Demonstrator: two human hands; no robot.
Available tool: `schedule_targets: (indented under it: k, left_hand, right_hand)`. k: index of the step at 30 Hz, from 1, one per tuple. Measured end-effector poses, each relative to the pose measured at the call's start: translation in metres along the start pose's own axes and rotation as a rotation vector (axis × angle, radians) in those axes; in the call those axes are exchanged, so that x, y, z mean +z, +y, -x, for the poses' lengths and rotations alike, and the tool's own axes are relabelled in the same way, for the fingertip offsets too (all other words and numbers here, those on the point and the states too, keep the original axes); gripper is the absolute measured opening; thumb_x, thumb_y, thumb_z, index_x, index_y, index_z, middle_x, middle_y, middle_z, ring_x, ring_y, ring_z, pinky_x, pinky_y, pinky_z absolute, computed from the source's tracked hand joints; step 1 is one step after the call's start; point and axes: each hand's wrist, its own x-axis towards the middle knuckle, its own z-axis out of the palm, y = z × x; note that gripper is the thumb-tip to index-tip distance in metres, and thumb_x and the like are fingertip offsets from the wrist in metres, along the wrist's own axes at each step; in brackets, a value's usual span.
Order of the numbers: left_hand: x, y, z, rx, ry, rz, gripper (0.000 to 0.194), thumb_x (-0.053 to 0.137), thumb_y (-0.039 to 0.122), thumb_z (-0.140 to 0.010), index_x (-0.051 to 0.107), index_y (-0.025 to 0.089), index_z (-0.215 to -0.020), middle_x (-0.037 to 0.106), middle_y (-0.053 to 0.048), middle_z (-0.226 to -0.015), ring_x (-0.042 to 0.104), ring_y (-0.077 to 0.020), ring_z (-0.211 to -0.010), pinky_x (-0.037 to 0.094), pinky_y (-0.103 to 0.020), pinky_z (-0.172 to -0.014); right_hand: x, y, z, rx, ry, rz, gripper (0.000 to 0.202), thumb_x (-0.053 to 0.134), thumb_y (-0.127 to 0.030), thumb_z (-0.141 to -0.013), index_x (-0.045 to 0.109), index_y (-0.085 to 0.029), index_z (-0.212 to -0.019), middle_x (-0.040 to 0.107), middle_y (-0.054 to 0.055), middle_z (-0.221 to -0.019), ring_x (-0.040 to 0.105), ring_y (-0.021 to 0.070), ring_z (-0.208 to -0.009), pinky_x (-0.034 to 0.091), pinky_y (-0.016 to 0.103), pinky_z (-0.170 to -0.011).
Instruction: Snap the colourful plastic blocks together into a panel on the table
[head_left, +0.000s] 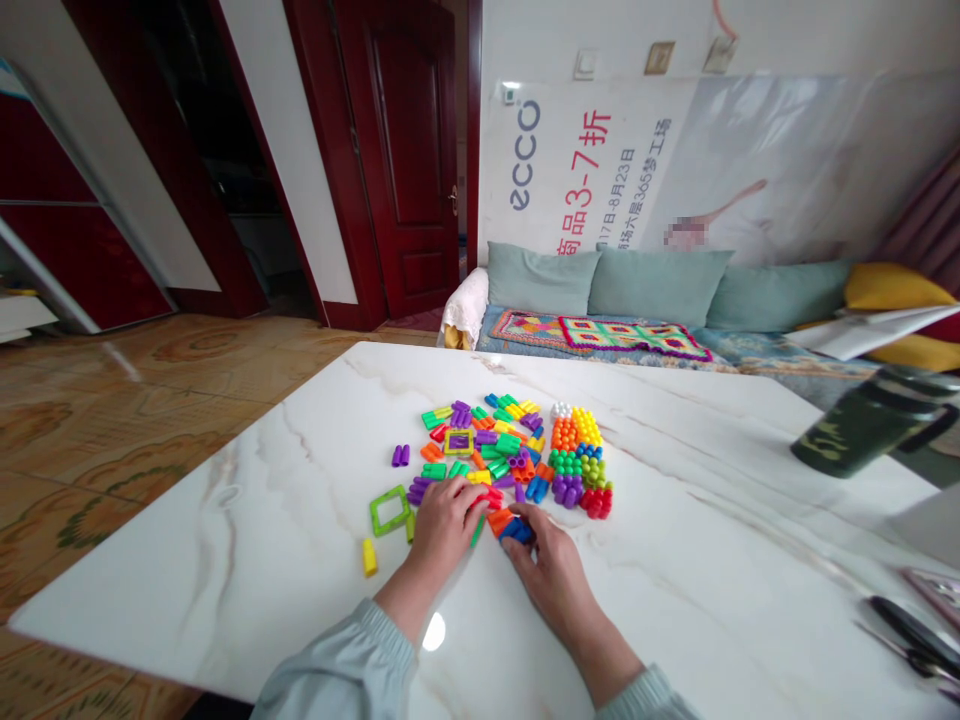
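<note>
On the white table lies a spread of colourful plastic toy tubes (501, 450), many joined in pairs. My left hand (444, 522) is at the near edge of the spread, fingers curled and pinching a red toy tube (491, 497). A green tube (478, 532) lies just below its fingertips. Close to its right, my right hand (551, 552) is closed on a blue toy tube piece (517, 531), with an orange piece (499, 520) against it. Its fingertips are partly hidden. Colour-sorted balls (576, 460) sit in a tight block beyond my right hand.
A green square frame (390, 511) and a yellow tube (369, 557) lie left of my left hand. A yellow frame (459, 442) rests among the tubes. At right stand a dark green mug (862, 425) and scissors (911, 635). A sofa (637, 330) is behind the table.
</note>
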Motion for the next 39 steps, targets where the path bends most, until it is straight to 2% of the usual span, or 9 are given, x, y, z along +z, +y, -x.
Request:
schedule_targets:
  k: [12, 18, 22, 26, 30, 32, 35, 37, 39]
  left_hand:
    - [-0.001, -0.003, 0.002, 0.008, 0.118, 0.118, 0.019, 0.046, 0.025, -0.097, 0.065, 0.022, -0.095, 0.062, -0.005, -0.090, 0.060, -0.0201, -0.088, 0.052, -0.035, -0.077]
    - [-0.003, -0.001, 0.000, -0.028, 0.204, 0.203, 0.030, 0.040, 0.016, -0.097, 0.056, 0.022, -0.122, 0.056, -0.009, -0.118, 0.056, -0.0205, -0.112, 0.050, -0.037, -0.096]
    - [-0.010, 0.004, -0.001, -0.056, 0.249, 0.167, 0.036, 0.050, 0.024, -0.094, 0.049, 0.023, -0.131, 0.052, -0.012, -0.131, 0.050, -0.0249, -0.125, 0.044, -0.044, -0.105]
    - [-0.017, 0.006, -0.001, -0.027, 0.148, 0.106, 0.057, 0.064, 0.045, -0.084, 0.049, 0.021, -0.133, 0.054, -0.013, -0.133, 0.048, -0.0300, -0.125, 0.039, -0.048, -0.106]
    - [-0.015, 0.006, 0.001, -0.039, -0.007, 0.077, 0.069, 0.074, 0.061, -0.066, 0.061, 0.023, -0.122, 0.060, -0.012, -0.126, 0.049, -0.0356, -0.123, 0.032, -0.057, -0.109]
    - [-0.012, 0.006, 0.002, -0.088, -0.070, 0.066, 0.074, 0.079, 0.063, -0.056, 0.064, 0.026, -0.119, 0.060, -0.011, -0.127, 0.048, -0.0378, -0.125, 0.029, -0.060, -0.110]
    - [-0.009, 0.008, 0.003, -0.170, -0.121, 0.046, 0.082, 0.083, 0.059, -0.050, 0.062, 0.029, -0.123, 0.051, -0.010, -0.140, 0.039, -0.0405, -0.133, 0.024, -0.062, -0.113]
    - [-0.008, 0.010, 0.004, -0.221, -0.133, 0.031, 0.085, 0.083, 0.058, -0.051, 0.059, 0.030, -0.128, 0.042, -0.010, -0.148, 0.030, -0.0416, -0.139, 0.020, -0.062, -0.114]
    - [-0.008, 0.011, 0.005, -0.262, -0.143, 0.018, 0.086, 0.083, 0.056, -0.052, 0.057, 0.029, -0.130, 0.038, -0.010, -0.151, 0.026, -0.0413, -0.142, 0.018, -0.061, -0.116]
  right_hand:
    - [-0.001, 0.000, 0.001, 0.015, -0.016, -0.012, 0.029, 0.056, -0.021, -0.084, 0.058, -0.018, -0.114, 0.067, 0.004, -0.090, 0.060, 0.0157, -0.070, 0.046, 0.027, -0.067]
    - [0.000, 0.002, 0.001, 0.009, 0.030, -0.032, 0.026, 0.057, -0.023, -0.086, 0.060, -0.018, -0.111, 0.068, 0.005, -0.091, 0.062, 0.0169, -0.074, 0.050, 0.028, -0.068]
    - [0.001, 0.010, -0.001, -0.031, 0.131, -0.107, 0.031, 0.052, -0.027, -0.092, 0.057, -0.018, -0.121, 0.067, 0.008, -0.103, 0.065, 0.0181, -0.084, 0.054, 0.029, -0.071]
    - [0.006, 0.017, 0.000, -0.110, 0.202, -0.129, 0.047, 0.043, -0.024, -0.097, 0.039, -0.024, -0.143, 0.052, 0.013, -0.136, 0.061, 0.0213, -0.112, 0.057, 0.033, -0.081]
    - [0.005, 0.013, 0.001, -0.250, 0.224, 0.017, 0.052, 0.045, -0.022, -0.097, 0.033, -0.028, -0.147, 0.047, 0.011, -0.142, 0.046, 0.0242, -0.133, 0.047, 0.044, -0.104]
    - [-0.001, 0.009, -0.008, -0.303, 0.229, 0.109, 0.050, 0.047, -0.023, -0.096, 0.036, -0.027, -0.145, 0.047, 0.012, -0.142, 0.044, 0.0249, -0.133, 0.043, 0.047, -0.106]
    - [-0.010, 0.000, -0.044, -0.295, 0.200, 0.291, 0.046, 0.053, -0.032, -0.093, 0.048, -0.022, -0.137, 0.048, 0.014, -0.141, 0.045, 0.0287, -0.131, 0.042, 0.049, -0.105]
    - [-0.015, -0.005, -0.077, -0.187, 0.111, 0.411, 0.052, 0.058, -0.038, -0.089, 0.049, -0.016, -0.136, 0.048, 0.017, -0.141, 0.043, 0.0311, -0.132, 0.041, 0.048, -0.105]
    - [-0.016, -0.009, -0.110, 0.001, -0.022, 0.534, 0.066, 0.062, -0.047, -0.084, 0.046, -0.013, -0.139, 0.045, 0.019, -0.143, 0.040, 0.0346, -0.134, 0.040, 0.048, -0.104]
